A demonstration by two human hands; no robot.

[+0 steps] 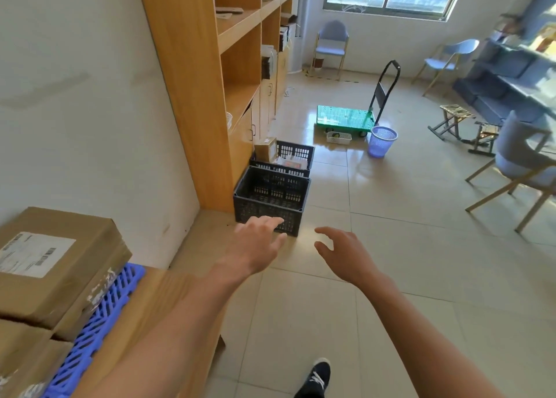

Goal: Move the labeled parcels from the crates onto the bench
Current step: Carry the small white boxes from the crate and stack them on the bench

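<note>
Brown cardboard parcel with white label stands in the far black slatted plastic crate; near black crate looks empty, though its floor is dim. Left hand and right hand loose, holding nothing. Risk: reaching over the near crate, snagging its rim.

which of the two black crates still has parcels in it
The far crate, against the shelf: a brown labeled box stands in it. The near crate, closest to the hands, looks empty.
</note>
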